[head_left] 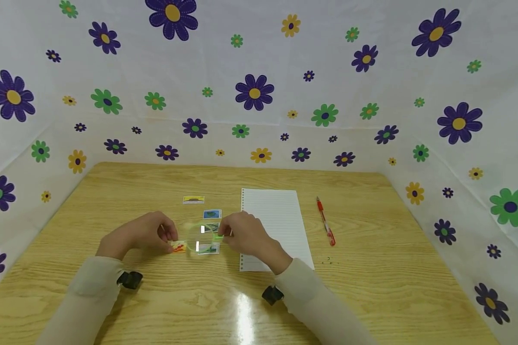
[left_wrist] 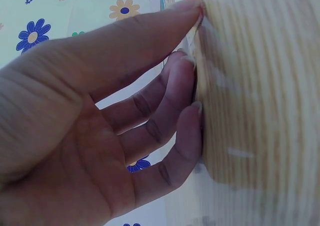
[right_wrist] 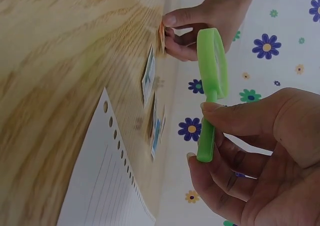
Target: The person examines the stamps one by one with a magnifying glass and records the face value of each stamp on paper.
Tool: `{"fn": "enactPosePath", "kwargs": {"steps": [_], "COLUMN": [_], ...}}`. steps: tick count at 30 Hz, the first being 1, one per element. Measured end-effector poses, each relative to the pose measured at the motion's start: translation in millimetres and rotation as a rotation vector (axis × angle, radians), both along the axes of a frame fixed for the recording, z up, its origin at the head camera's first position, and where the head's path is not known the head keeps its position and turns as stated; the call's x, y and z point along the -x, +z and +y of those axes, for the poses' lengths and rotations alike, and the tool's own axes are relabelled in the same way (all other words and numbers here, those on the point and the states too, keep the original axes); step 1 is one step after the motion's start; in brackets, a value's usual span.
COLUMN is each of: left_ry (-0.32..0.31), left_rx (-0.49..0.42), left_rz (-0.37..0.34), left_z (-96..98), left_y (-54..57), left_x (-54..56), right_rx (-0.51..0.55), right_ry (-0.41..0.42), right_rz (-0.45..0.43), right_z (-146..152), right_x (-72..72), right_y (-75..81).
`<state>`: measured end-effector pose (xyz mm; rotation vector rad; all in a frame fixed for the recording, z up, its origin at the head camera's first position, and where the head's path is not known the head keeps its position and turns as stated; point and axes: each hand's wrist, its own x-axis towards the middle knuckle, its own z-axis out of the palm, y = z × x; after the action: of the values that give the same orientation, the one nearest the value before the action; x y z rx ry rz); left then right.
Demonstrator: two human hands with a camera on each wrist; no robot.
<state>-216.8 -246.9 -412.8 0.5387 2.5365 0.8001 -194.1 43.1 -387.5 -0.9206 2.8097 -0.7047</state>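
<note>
My right hand pinches the handle of a small green magnifying glass between thumb and fingers. Its round lens hangs over the table, overlapping two stamps in the head view. To its left, my left hand holds the edge of a yellow-and-red stamp with thumb and fingertips, low at the tabletop. Only a sliver of that stamp shows past the thumb in the left wrist view. A green-toned stamp lies below the lens, and a blue stamp lies farther back.
A yellow stamp lies at the back left of the group. Lined, hole-punched paper lies under my right forearm. Right of it are a red pen and a few dark crumbs. Flower-printed cloth surrounds the wooden table.
</note>
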Motion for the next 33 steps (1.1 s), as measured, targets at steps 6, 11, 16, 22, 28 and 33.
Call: {"fn": "enactPosePath", "kwargs": {"steps": [6, 11, 16, 22, 28, 33], "left_ry": [-0.007, 0.003, 0.011, 0.004, 0.008, -0.003], "left_rx": [-0.004, -0.005, 0.001, -0.004, 0.001, -0.013], "left_rz": [0.004, -0.006, -0.01, 0.0, 0.001, 0.009], "left_z": [-0.6, -0.5, 0.3, 0.2, -0.1, -1.3], "left_y": [0.7, 0.5, 0.3, 0.5, -0.2, 0.0], "left_x": [-0.7, -0.7, -0.7, 0.1, -0.2, -0.1], "right_rx": [-0.025, -0.047, -0.049, -0.053, -0.066, -0.064], "right_ry": [0.008, 0.023, 0.032, 0.026, 0.041, 0.053], "right_rz": [0.007, 0.018, 0.029, 0.011, 0.021, 0.032], "right_z": [-7, -12, -16, -21, -23, -24], "right_x": [-1.5, -2.2, -4.3, -4.8, -4.5, -4.4], "right_y": [-2.2, -2.9, -2.5, -4.4, -6.7, -5.9]}}
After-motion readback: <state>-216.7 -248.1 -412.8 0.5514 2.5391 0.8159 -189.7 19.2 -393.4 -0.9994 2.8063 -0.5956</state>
